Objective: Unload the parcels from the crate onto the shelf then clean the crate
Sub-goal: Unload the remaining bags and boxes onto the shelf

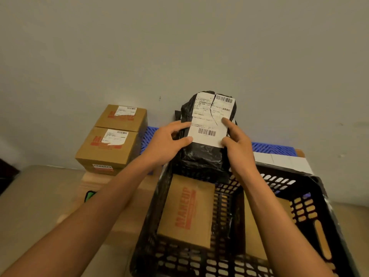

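The black crate (311,198) sat at the shelf's (279,148) front edge and held at least one box (185,212). Two boxes (108,144) already stood at the shelf's left end. I held a black bag parcel (201,156) over the crate's far rim, left hand (167,142) and right hand (237,144) gripping its sides. Cleaning had not begun.

Red "MAMEUP"-like lettering on crate's cardboard box (186,211), parcel label (211,118) unreadable
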{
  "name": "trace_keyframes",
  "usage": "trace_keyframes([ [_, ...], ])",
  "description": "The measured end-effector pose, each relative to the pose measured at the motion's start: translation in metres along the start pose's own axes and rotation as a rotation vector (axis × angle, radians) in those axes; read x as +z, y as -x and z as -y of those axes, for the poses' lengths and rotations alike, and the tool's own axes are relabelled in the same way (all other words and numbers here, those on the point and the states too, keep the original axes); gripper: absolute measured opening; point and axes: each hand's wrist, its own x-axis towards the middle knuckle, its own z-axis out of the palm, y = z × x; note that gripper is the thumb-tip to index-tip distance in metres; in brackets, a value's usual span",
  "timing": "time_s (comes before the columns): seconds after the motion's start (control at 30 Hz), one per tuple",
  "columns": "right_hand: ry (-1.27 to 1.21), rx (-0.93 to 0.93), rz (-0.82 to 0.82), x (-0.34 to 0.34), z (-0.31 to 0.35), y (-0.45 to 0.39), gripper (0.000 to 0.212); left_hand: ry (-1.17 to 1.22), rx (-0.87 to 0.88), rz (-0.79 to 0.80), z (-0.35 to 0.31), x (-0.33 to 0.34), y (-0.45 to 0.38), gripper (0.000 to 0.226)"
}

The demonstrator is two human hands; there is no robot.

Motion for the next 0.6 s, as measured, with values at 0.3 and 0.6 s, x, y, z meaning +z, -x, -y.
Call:
trace_keyframes([
  [0.3,0.080,-0.021,0.002,0.003,-0.019,-0.090,0.052,0.023,-0.042,-0.097,0.012,0.017,-0.070,0.049],
  [0.6,0.417,0.049,0.102,0.019,-0.042,-0.167,0.061,-0.193,-0.020,0.053,0.043,0.026,-0.150,0.052],
])
